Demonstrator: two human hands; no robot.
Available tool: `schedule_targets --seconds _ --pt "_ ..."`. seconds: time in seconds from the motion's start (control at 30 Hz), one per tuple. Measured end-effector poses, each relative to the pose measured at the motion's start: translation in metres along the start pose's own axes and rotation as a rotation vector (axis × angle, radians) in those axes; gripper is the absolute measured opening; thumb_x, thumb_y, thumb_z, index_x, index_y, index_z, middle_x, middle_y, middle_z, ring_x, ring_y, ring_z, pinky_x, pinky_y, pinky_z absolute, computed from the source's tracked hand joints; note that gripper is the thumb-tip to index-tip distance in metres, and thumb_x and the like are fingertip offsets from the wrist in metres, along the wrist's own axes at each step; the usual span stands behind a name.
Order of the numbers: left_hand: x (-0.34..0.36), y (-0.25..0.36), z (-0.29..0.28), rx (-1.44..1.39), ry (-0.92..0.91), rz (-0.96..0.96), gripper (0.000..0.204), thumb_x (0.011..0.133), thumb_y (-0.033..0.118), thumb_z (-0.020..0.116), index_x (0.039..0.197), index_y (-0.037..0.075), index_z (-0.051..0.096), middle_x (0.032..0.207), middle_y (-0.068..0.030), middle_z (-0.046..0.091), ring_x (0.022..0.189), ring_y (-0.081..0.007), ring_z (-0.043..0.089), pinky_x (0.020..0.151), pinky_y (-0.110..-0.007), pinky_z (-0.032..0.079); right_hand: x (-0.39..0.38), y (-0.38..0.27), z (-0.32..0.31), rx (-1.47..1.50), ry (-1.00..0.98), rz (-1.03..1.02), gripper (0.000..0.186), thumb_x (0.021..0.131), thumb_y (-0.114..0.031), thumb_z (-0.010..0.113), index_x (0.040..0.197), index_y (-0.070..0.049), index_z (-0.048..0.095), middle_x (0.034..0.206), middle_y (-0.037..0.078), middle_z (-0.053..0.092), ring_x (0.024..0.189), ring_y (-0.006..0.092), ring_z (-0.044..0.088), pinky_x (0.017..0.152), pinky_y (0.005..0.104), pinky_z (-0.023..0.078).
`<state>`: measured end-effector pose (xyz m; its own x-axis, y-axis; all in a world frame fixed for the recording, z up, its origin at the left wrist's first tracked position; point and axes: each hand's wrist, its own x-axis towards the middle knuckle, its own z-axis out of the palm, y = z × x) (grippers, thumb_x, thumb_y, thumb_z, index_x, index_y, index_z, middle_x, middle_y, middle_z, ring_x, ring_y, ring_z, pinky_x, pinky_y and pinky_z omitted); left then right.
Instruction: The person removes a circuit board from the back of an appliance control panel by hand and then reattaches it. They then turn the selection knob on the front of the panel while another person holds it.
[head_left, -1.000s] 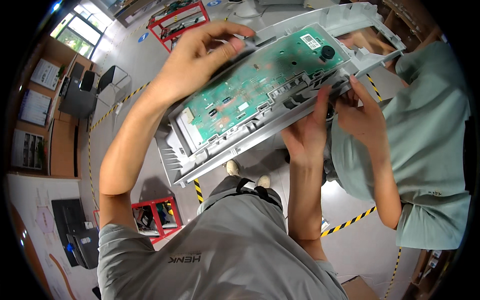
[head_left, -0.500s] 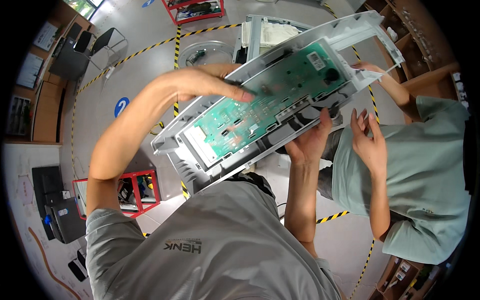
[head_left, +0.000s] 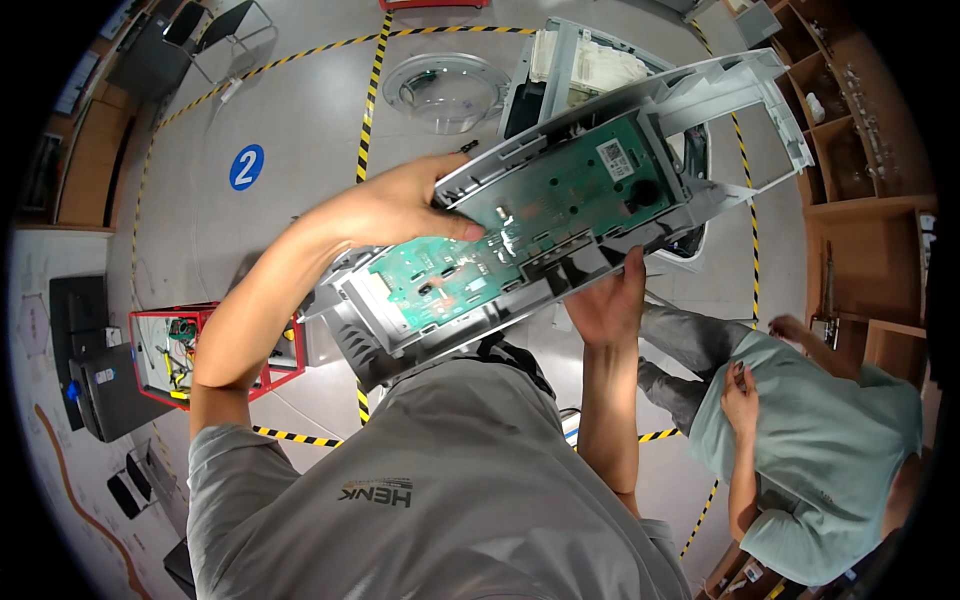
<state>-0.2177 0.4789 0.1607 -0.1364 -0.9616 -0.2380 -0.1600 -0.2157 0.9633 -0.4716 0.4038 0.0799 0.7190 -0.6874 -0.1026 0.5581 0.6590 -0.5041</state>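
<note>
A long grey plastic appliance control panel [head_left: 362, 352] is held up slantwise in front of my chest, its back side toward me. Set into it is a green circuit board [head_left: 560, 210] under a glossy cover. My left hand [head_left: 415, 205] grips the far edge, its thumb pressed over onto the board's side. From below, my right hand [head_left: 608, 305] supports the near edge, thumb up along the rim; its fingertips are partly hidden under the panel. The panel's open frame end sticks out to the far right.
Beyond the panel stands a partly covered appliance body [head_left: 560, 80], with a round glass door [head_left: 445, 95] on the floor beside it. A red tool cart [head_left: 165, 355] is at left. To my right is a co-worker [head_left: 800, 440] in a green shirt, near wooden shelves [head_left: 865, 200].
The co-worker has drawn back to the right, their hand away from the panel's right end. My view has shifted; the panel stays in both my hands, slightly lower in the picture.
</note>
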Motion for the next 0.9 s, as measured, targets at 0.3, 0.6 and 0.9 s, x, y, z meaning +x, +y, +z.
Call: schedule_targets --seconds 0.3,0.6,0.9 --pt "-0.016 -0.002 0.002 0.069 0.172 -0.015 0.059 0.074 0.008 0.076 0.125 -0.004 0.048 0.110 -0.0100 0.061 0.103 -0.0143 0.053 0.093 -0.028 0.041 0.010 -0.011 0.029 -0.101 0.162 -0.048 0.047 0.094 -0.026 0.049 0.135 -0.005 0.041 0.134 0.010 0.048 0.125 0.0251 0.044 0.106 0.0433 0.032" --pt "-0.018 0.004 0.001 0.004 0.201 0.088 0.056 0.076 0.008 0.074 0.124 -0.006 0.050 0.113 -0.0133 0.062 0.106 -0.0196 0.056 0.095 -0.032 0.042 0.025 -0.020 0.077 -0.218 0.270 -0.145 0.041 0.090 -0.019 0.057 0.126 -0.001 0.050 0.120 0.009 0.058 0.108 0.0232 0.057 0.093 0.0385 0.046" --pt "-0.022 0.005 0.002 0.023 0.199 0.102 0.055 0.075 0.006 0.072 0.125 -0.005 0.050 0.116 -0.0144 0.060 0.109 -0.0195 0.054 0.097 -0.032 0.040 0.025 -0.011 0.084 -0.263 0.421 -0.273 0.034 0.086 -0.015 0.060 0.117 -0.003 0.056 0.110 0.008 0.062 0.098 0.0229 0.061 0.085 0.0378 0.051"
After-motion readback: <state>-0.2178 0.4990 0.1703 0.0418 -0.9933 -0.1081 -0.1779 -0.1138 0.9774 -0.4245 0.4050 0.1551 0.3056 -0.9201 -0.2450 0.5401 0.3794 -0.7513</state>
